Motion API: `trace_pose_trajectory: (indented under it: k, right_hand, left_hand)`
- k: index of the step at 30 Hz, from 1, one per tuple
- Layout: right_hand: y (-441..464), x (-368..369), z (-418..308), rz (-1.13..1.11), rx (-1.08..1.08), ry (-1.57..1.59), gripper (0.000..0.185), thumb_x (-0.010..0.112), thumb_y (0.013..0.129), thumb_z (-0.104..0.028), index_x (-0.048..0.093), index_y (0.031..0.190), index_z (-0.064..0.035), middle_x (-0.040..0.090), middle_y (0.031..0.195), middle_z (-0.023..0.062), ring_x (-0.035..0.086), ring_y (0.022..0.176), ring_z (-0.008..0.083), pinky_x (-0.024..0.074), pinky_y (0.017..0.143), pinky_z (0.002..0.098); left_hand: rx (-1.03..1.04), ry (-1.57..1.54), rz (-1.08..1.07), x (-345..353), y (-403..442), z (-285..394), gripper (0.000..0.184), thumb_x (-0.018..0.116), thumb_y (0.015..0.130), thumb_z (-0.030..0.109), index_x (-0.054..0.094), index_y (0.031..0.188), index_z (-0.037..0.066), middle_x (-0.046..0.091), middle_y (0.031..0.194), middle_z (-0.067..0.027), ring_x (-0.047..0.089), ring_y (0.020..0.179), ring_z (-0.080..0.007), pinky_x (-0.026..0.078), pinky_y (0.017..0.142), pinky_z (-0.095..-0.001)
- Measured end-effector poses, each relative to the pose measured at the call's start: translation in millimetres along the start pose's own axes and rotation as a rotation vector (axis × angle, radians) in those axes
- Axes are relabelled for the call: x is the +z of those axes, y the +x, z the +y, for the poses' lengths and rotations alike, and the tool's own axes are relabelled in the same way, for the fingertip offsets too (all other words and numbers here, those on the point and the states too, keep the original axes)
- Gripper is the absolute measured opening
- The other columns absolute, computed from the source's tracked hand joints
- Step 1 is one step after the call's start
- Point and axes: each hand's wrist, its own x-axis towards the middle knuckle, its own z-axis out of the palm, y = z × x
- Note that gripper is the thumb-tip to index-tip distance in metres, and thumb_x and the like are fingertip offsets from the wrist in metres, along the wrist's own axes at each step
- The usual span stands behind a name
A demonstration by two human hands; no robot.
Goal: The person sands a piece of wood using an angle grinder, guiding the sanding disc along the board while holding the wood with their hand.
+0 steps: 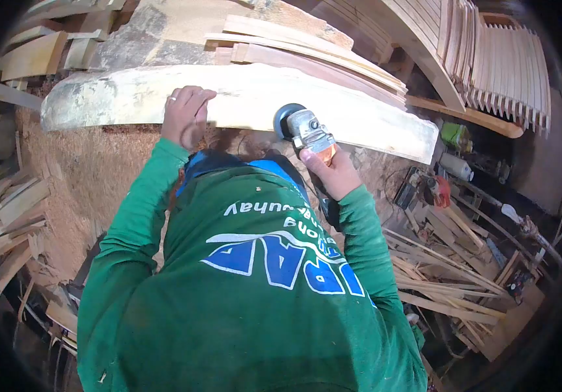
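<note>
The long pale board point(248, 91) lies across the scene from left to right, just past the person's body, with its right end a bit nearer. The right hand point(336, 171) is wrapped around the grinder point(308, 129), and the board lies to the far side and left of that grip. The round disc point(285, 119) is over the board's near edge; I can't tell if it touches. The left hand point(187, 117) is on the same edge, left of the disc and apart from it, with bent fingers; I can't tell how tightly it holds. Thin wood strips point(320, 55) lie close behind the board. Wood scraps point(23, 202) are on the left, and long sticks point(451, 297) are near on the right. Nothing shows between disc and board.
</note>
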Motion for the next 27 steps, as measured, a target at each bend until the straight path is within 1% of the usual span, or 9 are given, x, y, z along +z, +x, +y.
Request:
trace_pose_trajectory:
  k: [4,7,12,16,19,20,23,24,27]
  right_hand:
    - [8,30,-13,-0.004,-0.047,-0.032,0.067,0.083,0.095,-0.047,0.066,0.136,0.0032,0.076,0.121,0.0133,0.07,0.111,0.0195,0.0538,0.101,0.0355]
    - [11,45,-33,-0.028,-0.015,-0.092,0.07,0.084,0.094,-0.048,0.065,0.136,0.0036,0.076,0.122,0.0146,0.071,0.112,0.0213,0.0543,0.101,0.036]
    - [23,80,-41,-0.083,-0.088,-0.01,0.075,0.083,0.091,-0.055,0.065,0.133,0.0048,0.077,0.117,0.0172,0.074,0.108,0.024,0.0558,0.1,0.0363]
    - [27,92,-59,-0.135,-0.071,-0.1,0.079,0.084,0.09,-0.056,0.064,0.133,0.0066,0.078,0.109,0.0221,0.077,0.104,0.0302,0.058,0.096,0.0408]
    - [30,97,-62,-0.109,-0.052,-0.324,0.082,0.084,0.088,-0.059,0.064,0.133,0.0069,0.078,0.11,0.0242,0.077,0.107,0.0338,0.0577,0.097,0.0431]
    - [27,96,-60,-0.086,-0.045,-0.317,0.085,0.082,0.087,-0.062,0.064,0.133,0.007,0.077,0.112,0.0263,0.076,0.109,0.0372,0.0575,0.098,0.0443]
    - [15,80,-43,0.011,-0.055,-0.123,0.086,0.082,0.086,-0.063,0.064,0.133,0.0072,0.077,0.114,0.0273,0.076,0.109,0.0387,0.0576,0.098,0.0453]
    - [11,67,-39,-0.022,0.01,-0.108,0.077,0.084,0.09,-0.055,0.065,0.133,0.0059,0.077,0.117,0.0219,0.075,0.11,0.0317,0.0572,0.099,0.0426]
    - [-5,38,-19,0.09,-0.012,0.048,0.065,0.083,0.094,-0.045,0.066,0.133,0.0035,0.077,0.119,0.0145,0.073,0.11,0.0226,0.0557,0.099,0.0382]
  left_hand:
    - [-0.017,-0.1,0.078,-8,0,-12,0.027,0.065,0.088,-0.005,0.074,0.11,0.008,0.07,0.106,-0.0135,0.066,0.101,-0.0366,0.054,0.09,-0.0462]
    - [-0.058,-0.136,0.122,-21,3,-17,0.026,0.062,0.089,-0.007,0.074,0.109,0.004,0.071,0.105,-0.0156,0.067,0.101,-0.0357,0.055,0.09,-0.0443]
    - [-0.082,-0.133,0.136,-39,3,-26,0.025,0.062,0.089,-0.007,0.074,0.109,0.003,0.072,0.106,-0.0163,0.068,0.101,-0.0351,0.056,0.089,-0.0441]
    - [-0.052,-0.093,0.161,-43,1,-32,0.025,0.063,0.089,-0.005,0.075,0.109,0.003,0.072,0.106,-0.0159,0.068,0.101,-0.036,0.055,0.089,-0.0444]
    - [-0.04,-0.078,0.132,-46,2,-30,0.023,0.064,0.09,-0.002,0.075,0.11,0.004,0.072,0.107,-0.0156,0.067,0.102,-0.0369,0.054,0.09,-0.0457]
    - [-0.039,-0.09,0.072,-49,3,-27,0.023,0.064,0.091,-0.001,0.074,0.11,0.005,0.072,0.107,-0.0154,0.067,0.104,-0.0371,0.053,0.091,-0.0465]
    - [0.008,-0.115,0.033,-42,7,-23,0.029,0.064,0.087,0.001,0.075,0.112,0.008,0.071,0.107,-0.015,0.067,0.101,-0.0363,0.054,0.088,-0.0458]
    - [0.023,-0.179,0.041,-34,6,-24,0.03,0.066,0.085,0.001,0.075,0.112,0.009,0.071,0.106,-0.0144,0.067,0.101,-0.0361,0.053,0.088,-0.0461]
    - [0.081,-0.271,0.0,-11,2,-19,0.033,0.07,0.081,0.002,0.075,0.112,0.012,0.071,0.107,-0.0121,0.067,0.101,-0.0354,0.053,0.086,-0.047]
